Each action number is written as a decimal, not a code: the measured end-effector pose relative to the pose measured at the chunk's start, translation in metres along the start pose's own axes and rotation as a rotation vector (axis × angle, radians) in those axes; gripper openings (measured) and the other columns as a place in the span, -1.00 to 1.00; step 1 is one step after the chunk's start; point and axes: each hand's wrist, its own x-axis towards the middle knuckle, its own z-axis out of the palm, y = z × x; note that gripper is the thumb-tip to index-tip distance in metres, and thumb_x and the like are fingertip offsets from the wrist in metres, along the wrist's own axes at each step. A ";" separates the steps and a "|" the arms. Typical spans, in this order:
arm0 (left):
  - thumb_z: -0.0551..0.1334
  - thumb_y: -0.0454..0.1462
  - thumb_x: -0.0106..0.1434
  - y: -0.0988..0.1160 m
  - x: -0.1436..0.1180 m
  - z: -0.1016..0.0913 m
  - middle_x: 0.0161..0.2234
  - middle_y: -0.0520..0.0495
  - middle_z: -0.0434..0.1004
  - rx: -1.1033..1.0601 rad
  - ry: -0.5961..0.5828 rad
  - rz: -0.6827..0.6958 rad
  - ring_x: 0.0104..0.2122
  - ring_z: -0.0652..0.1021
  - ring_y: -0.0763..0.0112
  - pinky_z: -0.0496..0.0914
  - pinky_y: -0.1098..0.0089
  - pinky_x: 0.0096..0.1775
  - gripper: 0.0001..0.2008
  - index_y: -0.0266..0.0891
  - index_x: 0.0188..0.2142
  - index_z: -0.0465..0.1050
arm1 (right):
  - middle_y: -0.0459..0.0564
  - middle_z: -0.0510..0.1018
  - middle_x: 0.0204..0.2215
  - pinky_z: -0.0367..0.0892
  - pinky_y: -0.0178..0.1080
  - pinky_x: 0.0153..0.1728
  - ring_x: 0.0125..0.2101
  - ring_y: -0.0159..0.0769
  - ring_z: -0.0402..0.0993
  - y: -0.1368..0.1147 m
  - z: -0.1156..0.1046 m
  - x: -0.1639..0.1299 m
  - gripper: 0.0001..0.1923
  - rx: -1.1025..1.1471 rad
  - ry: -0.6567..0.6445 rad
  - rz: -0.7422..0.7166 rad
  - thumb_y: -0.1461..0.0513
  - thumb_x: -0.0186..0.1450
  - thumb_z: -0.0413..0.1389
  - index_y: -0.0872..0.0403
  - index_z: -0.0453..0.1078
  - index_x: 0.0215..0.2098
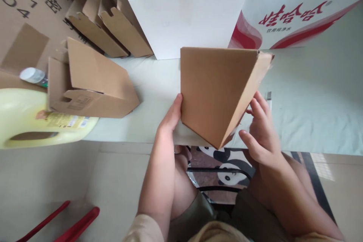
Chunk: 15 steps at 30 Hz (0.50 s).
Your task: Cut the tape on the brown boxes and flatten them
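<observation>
A brown cardboard box point(217, 87) with a slanted side stands tilted in front of me, over the near edge of the table. My left hand point(171, 115) grips its left edge, fingers hidden behind it. My right hand point(259, 130) is at the box's right side with fingers apart, the fingertips by the taped narrow face and the thumb spread away from it. Behind the right hand lies a small pale object point(269, 100), mostly covered. To the left, a similar open-topped cardboard box point(99, 72) lies on its side.
Several more cardboard boxes point(113, 26) lean at the back left. White cartons point(190, 19) and a red-and-white carton point(295, 15) line the back. A yellow jug point(25, 117) and a white-capped bottle point(32, 75) are at left. Red bars point(82, 225) show below, above the floor.
</observation>
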 end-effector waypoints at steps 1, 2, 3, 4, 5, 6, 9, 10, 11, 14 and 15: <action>0.10 0.37 0.28 0.000 0.000 0.000 0.19 -0.14 0.64 0.016 0.000 -0.004 0.37 0.45 -0.02 0.34 -0.03 0.38 -0.29 -0.05 0.04 0.61 | -0.20 -0.19 0.60 0.14 0.36 0.43 0.56 0.18 -0.20 -0.001 -0.001 0.000 -0.23 -0.009 0.008 -0.005 0.04 0.47 0.04 -0.41 -0.16 0.55; 0.12 0.36 0.27 0.001 0.000 0.001 0.18 -0.11 0.65 0.027 -0.006 -0.008 0.35 0.47 -0.02 0.36 -0.01 0.37 -0.32 -0.04 0.00 0.63 | -0.21 -0.17 0.59 0.17 0.35 0.41 0.56 0.19 -0.18 -0.002 -0.001 0.000 -0.24 -0.015 0.016 -0.013 0.05 0.46 0.05 -0.43 -0.12 0.54; 0.14 0.36 0.27 0.003 -0.001 0.003 0.17 -0.08 0.66 0.034 -0.021 -0.013 0.34 0.48 -0.02 0.37 0.00 0.37 -0.34 -0.03 -0.04 0.65 | -0.22 -0.16 0.59 0.19 0.35 0.41 0.56 0.20 -0.17 -0.002 -0.001 0.000 -0.25 -0.016 0.022 -0.025 0.06 0.46 0.06 -0.44 -0.09 0.53; 0.13 0.36 0.28 0.004 -0.002 0.005 0.15 -0.07 0.67 0.037 -0.041 -0.016 0.33 0.49 -0.02 0.38 0.00 0.36 -0.35 -0.03 -0.05 0.65 | -0.23 -0.16 0.59 0.17 0.35 0.42 0.56 0.20 -0.19 -0.003 -0.001 -0.001 -0.26 -0.012 0.028 -0.036 0.07 0.46 0.06 -0.46 -0.07 0.52; 0.11 0.35 0.30 0.007 -0.003 0.006 0.14 -0.07 0.68 0.040 -0.061 -0.016 0.32 0.50 -0.01 0.39 0.01 0.35 -0.35 -0.03 -0.05 0.65 | -0.24 -0.16 0.59 0.13 0.36 0.43 0.56 0.20 -0.21 -0.004 -0.001 -0.001 -0.27 -0.002 0.032 -0.044 0.08 0.46 0.07 -0.46 -0.05 0.52; 0.09 0.34 0.32 0.009 -0.005 0.008 0.12 -0.08 0.69 0.042 -0.075 -0.015 0.31 0.51 -0.01 0.41 0.01 0.34 -0.34 -0.03 -0.04 0.65 | -0.25 -0.16 0.59 0.09 0.37 0.45 0.57 0.20 -0.23 -0.004 -0.001 -0.002 -0.27 0.010 0.032 -0.047 0.09 0.46 0.08 -0.46 -0.04 0.51; 0.10 0.33 0.33 0.013 -0.008 0.011 0.06 -0.09 0.72 0.054 -0.087 -0.016 0.26 0.57 -0.01 0.48 0.02 0.27 -0.36 -0.03 -0.03 0.67 | -0.24 -0.17 0.59 -0.02 0.40 0.48 0.57 0.18 -0.28 -0.005 -0.001 -0.003 -0.31 0.054 0.031 -0.045 0.08 0.47 0.07 -0.43 0.01 0.50; 0.11 0.33 0.32 0.014 -0.009 0.011 0.05 -0.09 0.73 0.059 -0.088 -0.021 0.23 0.58 -0.01 0.50 0.03 0.24 -0.36 -0.03 -0.03 0.67 | -0.24 -0.17 0.59 -0.03 0.40 0.48 0.57 0.17 -0.29 -0.005 -0.001 -0.004 -0.33 0.060 0.026 -0.038 0.06 0.48 0.06 -0.42 0.03 0.50; 0.12 0.33 0.32 0.015 -0.009 0.011 0.04 -0.09 0.73 0.068 -0.093 -0.030 0.21 0.60 -0.02 0.51 0.04 0.22 -0.35 -0.03 -0.03 0.68 | -0.24 -0.17 0.59 -0.03 0.41 0.48 0.58 0.17 -0.30 -0.005 -0.002 -0.004 -0.34 0.061 0.018 -0.029 0.05 0.48 0.06 -0.41 0.04 0.50; 0.08 0.33 0.34 0.017 -0.011 0.010 0.04 -0.11 0.73 0.102 -0.108 -0.068 0.14 0.64 -0.04 0.53 0.04 0.16 -0.32 -0.08 -0.04 0.67 | -0.24 -0.16 0.59 -0.03 0.40 0.49 0.58 0.15 -0.31 -0.005 -0.003 -0.004 -0.36 0.056 -0.012 0.005 0.02 0.49 0.05 -0.41 0.06 0.49; 0.06 0.33 0.35 0.017 -0.012 0.010 0.03 -0.12 0.74 0.112 -0.109 -0.077 0.11 0.65 -0.05 0.54 0.04 0.13 -0.32 -0.09 -0.05 0.67 | -0.26 -0.16 0.59 -0.04 0.40 0.49 0.58 0.14 -0.31 -0.006 -0.003 -0.004 -0.36 0.062 -0.015 0.009 0.02 0.49 0.05 -0.43 0.05 0.49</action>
